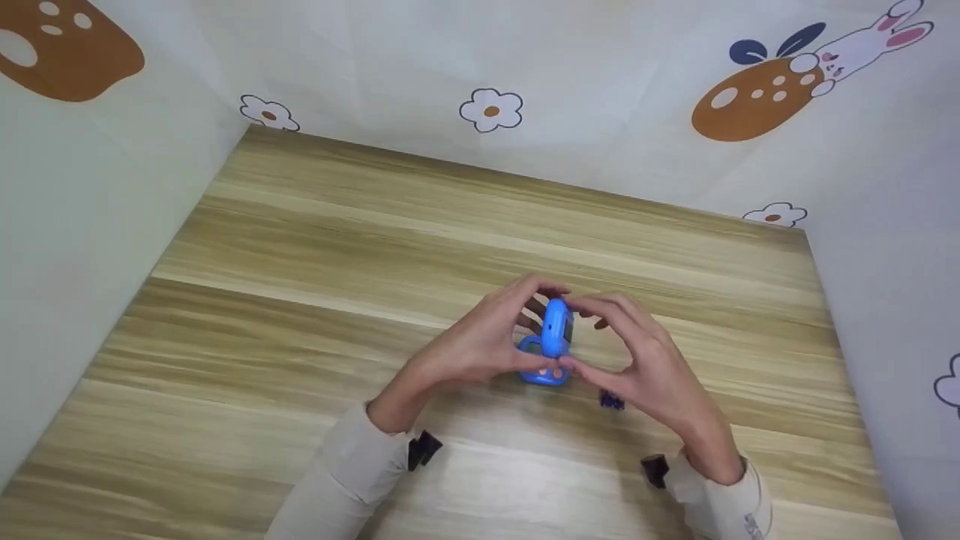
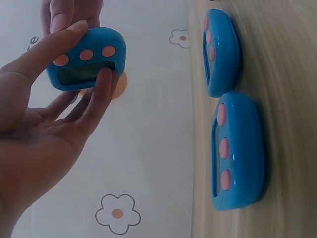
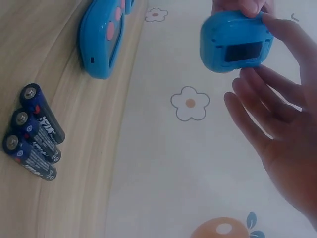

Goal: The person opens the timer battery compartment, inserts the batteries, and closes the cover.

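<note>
Above the table I hold a small blue digital timer (image 1: 555, 328) on edge between both hands. My left hand (image 1: 484, 341) pinches it with the thumb on one edge and fingers on the other; three pink buttons and a dark screen (image 2: 81, 74) face the left wrist view. My right hand (image 1: 654, 364) grips its other side by thumb and fingertips. On its back, in the right wrist view, is a dark rectangular recess (image 3: 242, 51). Below it, two more blue timers, a nearer one (image 2: 240, 151) and a farther one (image 2: 221, 54), lie on the table, pink buttons showing.
Three dark blue batteries (image 3: 42, 119) lie side by side on the wooden table (image 1: 337, 247), below my right hand. Pale printed cloth walls (image 1: 390, 75) rise along the table's back and sides. A dark strap piece (image 1: 424, 450) shows at my left cuff.
</note>
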`<action>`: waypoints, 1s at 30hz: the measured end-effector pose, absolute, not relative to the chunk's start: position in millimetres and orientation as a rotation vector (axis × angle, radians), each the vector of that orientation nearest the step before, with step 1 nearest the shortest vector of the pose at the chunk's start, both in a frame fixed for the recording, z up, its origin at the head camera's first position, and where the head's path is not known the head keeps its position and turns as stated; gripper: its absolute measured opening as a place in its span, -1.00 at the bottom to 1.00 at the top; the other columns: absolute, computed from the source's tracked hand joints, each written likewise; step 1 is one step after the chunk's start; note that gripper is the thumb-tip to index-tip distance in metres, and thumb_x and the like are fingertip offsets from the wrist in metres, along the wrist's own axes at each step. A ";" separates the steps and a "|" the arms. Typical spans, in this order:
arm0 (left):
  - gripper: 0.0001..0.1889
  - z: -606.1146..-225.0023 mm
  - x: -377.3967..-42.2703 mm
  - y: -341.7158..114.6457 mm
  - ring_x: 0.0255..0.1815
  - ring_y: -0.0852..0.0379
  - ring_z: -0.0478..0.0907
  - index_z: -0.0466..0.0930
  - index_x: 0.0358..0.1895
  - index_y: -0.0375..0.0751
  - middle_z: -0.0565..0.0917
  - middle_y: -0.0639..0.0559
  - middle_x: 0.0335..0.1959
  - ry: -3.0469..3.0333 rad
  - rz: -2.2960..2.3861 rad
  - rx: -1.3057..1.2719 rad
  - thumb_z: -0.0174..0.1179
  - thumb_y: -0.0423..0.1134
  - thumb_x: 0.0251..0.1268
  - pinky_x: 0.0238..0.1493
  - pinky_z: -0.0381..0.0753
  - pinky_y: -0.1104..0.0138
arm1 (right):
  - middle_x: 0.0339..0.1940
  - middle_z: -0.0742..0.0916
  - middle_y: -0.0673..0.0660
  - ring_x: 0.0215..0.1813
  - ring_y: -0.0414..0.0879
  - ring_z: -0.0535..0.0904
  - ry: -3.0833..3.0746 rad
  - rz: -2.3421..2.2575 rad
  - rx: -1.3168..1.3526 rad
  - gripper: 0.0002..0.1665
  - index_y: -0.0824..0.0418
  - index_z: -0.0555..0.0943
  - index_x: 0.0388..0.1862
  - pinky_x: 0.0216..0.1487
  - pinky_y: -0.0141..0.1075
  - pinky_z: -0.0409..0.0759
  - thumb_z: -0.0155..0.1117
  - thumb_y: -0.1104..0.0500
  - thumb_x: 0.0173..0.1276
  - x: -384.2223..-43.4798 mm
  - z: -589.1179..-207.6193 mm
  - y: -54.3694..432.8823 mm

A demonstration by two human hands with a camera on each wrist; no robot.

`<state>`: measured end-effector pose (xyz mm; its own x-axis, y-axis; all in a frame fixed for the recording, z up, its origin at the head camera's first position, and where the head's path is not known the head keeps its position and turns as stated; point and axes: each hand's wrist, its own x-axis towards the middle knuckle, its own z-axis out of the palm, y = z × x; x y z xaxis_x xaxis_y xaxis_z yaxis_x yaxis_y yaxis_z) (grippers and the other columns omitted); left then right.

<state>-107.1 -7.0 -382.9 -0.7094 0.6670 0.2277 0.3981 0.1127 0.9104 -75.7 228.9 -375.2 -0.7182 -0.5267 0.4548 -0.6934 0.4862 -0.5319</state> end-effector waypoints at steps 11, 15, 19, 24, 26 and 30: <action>-0.28 -385.4 -107.8 -5.3 0.19 -0.04 0.52 0.25 0.32 -0.29 0.39 -0.13 0.24 1.668 1.925 0.830 0.34 -0.62 0.07 0.06 0.61 0.19 | 0.15 0.59 -0.11 0.13 -0.16 0.53 -2.593 0.882 0.960 -0.19 0.07 0.51 0.27 0.04 -0.23 0.60 0.63 0.02 0.01 -74.7 -371.8 239.7; -0.28 -385.7 -107.2 -4.3 0.15 -0.06 0.54 0.25 0.31 -0.29 0.38 -0.13 0.23 1.626 1.947 0.798 0.35 -0.62 0.06 0.01 0.64 0.15 | 0.13 0.60 -0.09 0.10 -0.17 0.54 -2.561 0.849 0.986 -0.19 0.08 0.52 0.27 0.01 -0.31 0.59 0.62 0.01 0.01 -75.9 -372.0 241.0; -0.24 -384.5 -106.2 -7.8 0.10 -0.08 0.58 0.16 0.30 -0.26 0.34 -0.14 0.25 1.585 1.935 0.770 0.39 -0.55 0.06 0.00 0.64 0.12 | 0.09 0.65 -0.08 0.03 -0.13 0.56 -2.534 0.850 0.993 -0.22 0.09 0.54 0.25 -0.03 -0.30 0.59 0.60 0.04 0.01 -77.7 -371.1 243.9; -0.28 -383.3 -106.8 -15.7 0.06 -0.13 0.61 0.07 0.23 -0.27 0.25 -0.15 0.38 1.522 1.911 0.756 0.35 -0.55 0.10 0.01 0.64 0.09 | -0.10 0.72 -0.12 -0.08 -0.17 0.63 -2.567 0.863 0.953 -0.37 0.08 0.62 0.15 -0.07 -0.29 0.61 0.58 0.07 0.05 -77.1 -371.6 248.6; -0.29 -382.5 -106.9 -16.7 0.08 -0.14 0.60 0.08 0.20 -0.26 0.25 -0.12 0.41 1.535 1.919 0.732 0.36 -0.56 0.08 0.01 0.63 0.09 | -0.18 0.73 -0.14 -0.12 -0.20 0.65 -2.599 0.882 0.925 -0.46 0.08 0.66 0.09 -0.08 -0.27 0.62 0.55 0.07 0.10 -75.9 -371.5 248.1; -0.13 -381.6 -105.7 -13.6 0.09 -0.12 0.58 0.11 0.29 -0.17 0.27 -0.05 0.31 1.676 1.889 0.706 0.50 -0.47 -0.05 0.00 0.64 0.15 | -0.22 0.73 -0.14 -0.17 -0.19 0.67 -2.636 0.964 0.885 -0.61 0.08 0.68 0.06 -0.06 -0.25 0.63 0.46 0.10 0.23 -73.7 -370.5 245.1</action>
